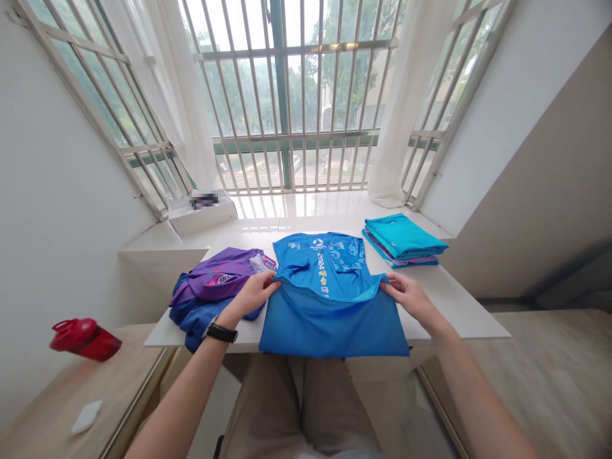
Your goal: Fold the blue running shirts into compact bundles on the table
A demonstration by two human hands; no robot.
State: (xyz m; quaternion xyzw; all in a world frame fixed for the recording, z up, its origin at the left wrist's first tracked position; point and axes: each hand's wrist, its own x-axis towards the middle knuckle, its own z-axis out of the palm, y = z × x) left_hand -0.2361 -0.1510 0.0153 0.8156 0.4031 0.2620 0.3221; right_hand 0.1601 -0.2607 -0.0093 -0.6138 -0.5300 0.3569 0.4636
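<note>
A bright blue printed jersey (pixel 322 271) lies on the white table (pixel 454 312), its lower part doubled into a raised fold (pixel 329 325). My left hand (pixel 253 294) pinches the fold's left edge, and my right hand (pixel 406 296) pinches its right edge. A purple garment (pixel 215 277) lies on a dark blue garment (pixel 191 319), just left of my left hand. Past my right hand, a folded teal shirt (pixel 404 239) tops a small stack of folded clothes (pixel 399 258).
A white box (pixel 203 213) with a blurred top stands on the white sill (pixel 296 207) before a barred window (pixel 291 95). A red bottle (pixel 86 338) lies on a wooden surface (pixel 90 376) at left, near a small white object (pixel 87 417). My legs are below the table edge.
</note>
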